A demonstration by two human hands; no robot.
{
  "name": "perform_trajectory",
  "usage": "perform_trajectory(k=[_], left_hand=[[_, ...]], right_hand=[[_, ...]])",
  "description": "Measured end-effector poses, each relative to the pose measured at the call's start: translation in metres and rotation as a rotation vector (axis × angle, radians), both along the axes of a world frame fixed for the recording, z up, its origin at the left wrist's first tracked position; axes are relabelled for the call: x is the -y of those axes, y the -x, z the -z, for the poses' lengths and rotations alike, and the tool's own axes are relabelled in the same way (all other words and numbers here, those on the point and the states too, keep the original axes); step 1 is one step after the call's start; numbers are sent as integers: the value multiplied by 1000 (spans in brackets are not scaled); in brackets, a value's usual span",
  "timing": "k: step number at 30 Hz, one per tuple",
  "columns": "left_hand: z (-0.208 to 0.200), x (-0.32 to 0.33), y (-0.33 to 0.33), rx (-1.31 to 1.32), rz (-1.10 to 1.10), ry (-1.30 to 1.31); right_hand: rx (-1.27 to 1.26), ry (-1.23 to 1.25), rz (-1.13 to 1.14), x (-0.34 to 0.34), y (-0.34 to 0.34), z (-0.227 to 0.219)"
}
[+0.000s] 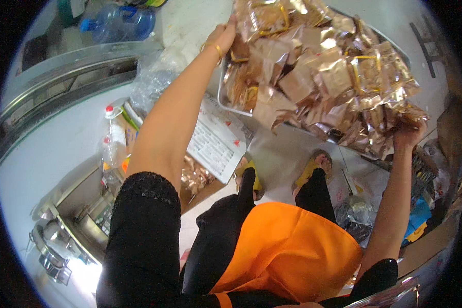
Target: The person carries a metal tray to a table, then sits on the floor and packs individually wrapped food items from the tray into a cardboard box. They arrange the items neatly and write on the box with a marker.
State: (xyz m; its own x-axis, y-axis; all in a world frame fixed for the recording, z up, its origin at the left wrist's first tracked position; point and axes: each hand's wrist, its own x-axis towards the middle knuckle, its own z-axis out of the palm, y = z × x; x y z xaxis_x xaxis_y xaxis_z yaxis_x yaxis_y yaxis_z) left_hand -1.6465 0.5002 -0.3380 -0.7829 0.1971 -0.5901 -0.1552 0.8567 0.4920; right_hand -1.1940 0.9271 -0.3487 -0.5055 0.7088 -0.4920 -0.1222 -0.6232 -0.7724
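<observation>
Fingers (231, 28), partly hidden, of left hand (220, 39) and right hand (409, 134) clasp one tray (234, 109) of uncountably many packets (313, 77).

An orange apron (292, 251) with a narrow strap (222, 300) tops black trousers (214, 226) that run down to yellow open-toed slippers (255, 180); the black left sleeve (141, 236) ends in a textured, lace-like cuff (150, 186). A gold-coloured bangle (218, 50) rings the left wrist (211, 55); the right sleeve (379, 280) is black too.
</observation>
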Motion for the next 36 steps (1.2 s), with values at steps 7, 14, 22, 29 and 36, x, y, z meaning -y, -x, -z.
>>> perform_trajectory(k=[7, 14, 22, 29, 36], left_hand=[[44, 35, 19, 271, -22, -32], [-18, 8, 25, 585, -38, -154], [-223, 218, -23, -316, -36, 179], [-213, 524, -501, 262, -5, 724], [-106, 371, -626, 915, -209, 349]], right_hand=[[170, 80, 99, 23, 47, -53], [144, 86, -15, 10, 28, -47], [485, -432, -247, 12, 99, -118], [553, -751, -813, 165, 220, -157], [968, -1402, -1088, 243, 213, -125]])
